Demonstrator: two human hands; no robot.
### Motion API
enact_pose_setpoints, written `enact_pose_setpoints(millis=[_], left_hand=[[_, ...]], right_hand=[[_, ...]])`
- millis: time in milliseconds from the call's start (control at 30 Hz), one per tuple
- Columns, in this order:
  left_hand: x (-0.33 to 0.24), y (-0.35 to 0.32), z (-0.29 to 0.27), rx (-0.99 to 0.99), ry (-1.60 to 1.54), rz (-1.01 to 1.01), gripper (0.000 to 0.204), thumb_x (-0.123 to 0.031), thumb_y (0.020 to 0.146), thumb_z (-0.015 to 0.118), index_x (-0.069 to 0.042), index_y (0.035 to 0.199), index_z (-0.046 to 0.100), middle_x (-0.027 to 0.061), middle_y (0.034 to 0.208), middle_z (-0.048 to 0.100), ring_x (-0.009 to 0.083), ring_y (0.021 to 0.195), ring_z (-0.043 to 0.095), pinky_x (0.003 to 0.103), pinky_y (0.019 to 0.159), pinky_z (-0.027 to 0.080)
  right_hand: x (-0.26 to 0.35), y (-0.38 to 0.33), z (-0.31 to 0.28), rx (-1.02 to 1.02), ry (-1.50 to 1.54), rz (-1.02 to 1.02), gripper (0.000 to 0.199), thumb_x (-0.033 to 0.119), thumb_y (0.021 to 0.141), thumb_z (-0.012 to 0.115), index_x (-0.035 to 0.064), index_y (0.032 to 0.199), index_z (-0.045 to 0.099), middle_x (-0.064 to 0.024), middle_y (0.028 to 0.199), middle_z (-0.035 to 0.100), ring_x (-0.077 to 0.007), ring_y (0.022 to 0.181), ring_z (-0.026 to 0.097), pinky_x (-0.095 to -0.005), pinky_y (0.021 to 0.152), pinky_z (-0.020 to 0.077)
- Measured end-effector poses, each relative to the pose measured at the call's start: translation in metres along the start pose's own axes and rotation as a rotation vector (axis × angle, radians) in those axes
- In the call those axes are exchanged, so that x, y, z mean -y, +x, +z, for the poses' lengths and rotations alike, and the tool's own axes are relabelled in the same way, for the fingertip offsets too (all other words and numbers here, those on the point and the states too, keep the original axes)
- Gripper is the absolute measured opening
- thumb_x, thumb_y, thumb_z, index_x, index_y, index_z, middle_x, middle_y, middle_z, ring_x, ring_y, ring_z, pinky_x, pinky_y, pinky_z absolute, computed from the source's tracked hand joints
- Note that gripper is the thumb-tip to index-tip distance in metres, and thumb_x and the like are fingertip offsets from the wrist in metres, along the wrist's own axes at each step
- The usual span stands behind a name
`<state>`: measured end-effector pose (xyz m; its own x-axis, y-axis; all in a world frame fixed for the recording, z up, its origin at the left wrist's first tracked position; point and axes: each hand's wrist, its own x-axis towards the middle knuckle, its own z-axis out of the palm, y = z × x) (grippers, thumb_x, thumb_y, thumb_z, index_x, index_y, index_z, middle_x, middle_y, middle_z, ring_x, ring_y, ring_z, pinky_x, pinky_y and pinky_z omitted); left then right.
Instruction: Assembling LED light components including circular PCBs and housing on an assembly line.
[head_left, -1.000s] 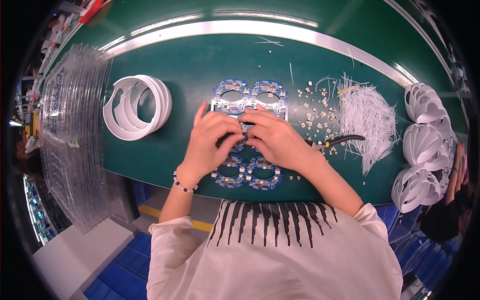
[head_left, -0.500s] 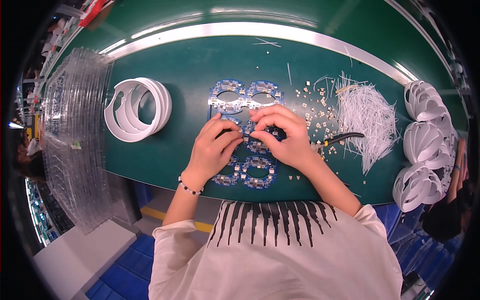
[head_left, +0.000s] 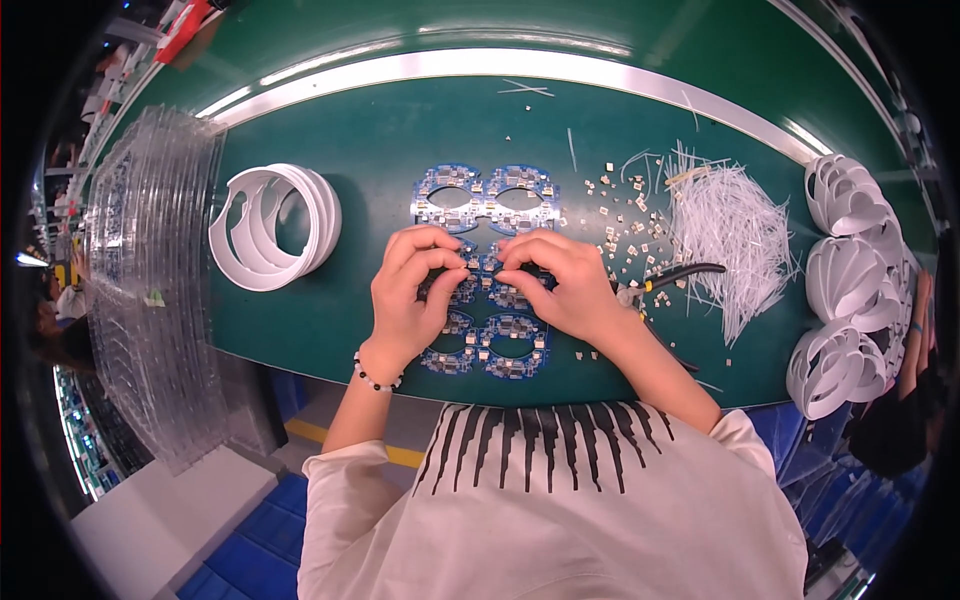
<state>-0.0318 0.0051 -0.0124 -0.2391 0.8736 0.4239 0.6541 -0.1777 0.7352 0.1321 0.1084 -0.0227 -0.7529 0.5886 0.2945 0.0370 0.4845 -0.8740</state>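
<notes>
A panel of blue ring-shaped circuit boards (head_left: 485,196) lies on the green table (head_left: 380,130), stretching from the far side toward me. My left hand (head_left: 412,290) and my right hand (head_left: 553,282) both rest on its middle rows, fingertips pinched close together on the boards there. The nearest row of boards (head_left: 487,357) shows below my hands. The middle rows are mostly hidden under my fingers. I wear a bead bracelet (head_left: 376,377) on my left wrist.
A stack of white plastic rings (head_left: 272,226) stands left of the boards. Clear plastic trays (head_left: 150,290) pile up at the far left. Small loose parts (head_left: 630,225), white strips (head_left: 735,225) and black-handled cutters (head_left: 672,277) lie to the right; more white rings (head_left: 850,290) beyond. Another person's arm (head_left: 915,320) shows at right.
Both hands have moved down the panel toward me, from the far row to the middle rows, uncovering the two far boards.
</notes>
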Motion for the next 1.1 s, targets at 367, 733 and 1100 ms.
enact_pose_setpoints(millis=[367, 733, 1100], left_hand=[[-0.033, 0.041, 0.037, 0.382, -0.034, 0.234, 0.031, -0.002, 0.072, 0.065, -0.004, 0.103, 0.062, 0.0094, 0.075, 0.063, 0.0222, 0.073, 0.062, 0.045, 0.102, 0.035], [-0.018, 0.012, -0.016, 0.355, 0.197, 0.071, 0.018, -0.002, 0.068, 0.069, -0.008, 0.085, 0.066, 0.0034, 0.084, 0.06, 0.0229, 0.084, 0.058, 0.042, 0.092, 0.042], [-0.017, 0.006, 0.007, 0.372, 0.099, 0.053, 0.017, -0.004, 0.063, 0.072, -0.005, 0.079, 0.064, 0.0032, 0.087, 0.056, 0.0229, 0.086, 0.053, 0.039, 0.082, 0.042]], right_hand=[[0.046, -0.023, -0.091, -0.267, -0.706, 0.074, 0.013, 0.0, 0.069, 0.068, 0.0029, 0.081, 0.066, -0.0114, 0.088, 0.065, -0.0291, 0.087, 0.063, -0.043, 0.086, 0.0468], [0.026, -0.02, -0.027, 0.077, -0.561, -0.114, 0.018, 0.002, 0.065, 0.068, 0.0055, 0.083, 0.067, -0.0075, 0.096, 0.061, -0.0269, 0.096, 0.058, -0.0402, 0.09, 0.0451], [0.01, -0.028, -0.017, 0.044, -0.449, -0.119, 0.008, -0.001, 0.064, 0.059, -0.0023, 0.071, 0.061, -0.0108, 0.093, 0.059, -0.0265, 0.097, 0.056, -0.0371, 0.086, 0.0475]])
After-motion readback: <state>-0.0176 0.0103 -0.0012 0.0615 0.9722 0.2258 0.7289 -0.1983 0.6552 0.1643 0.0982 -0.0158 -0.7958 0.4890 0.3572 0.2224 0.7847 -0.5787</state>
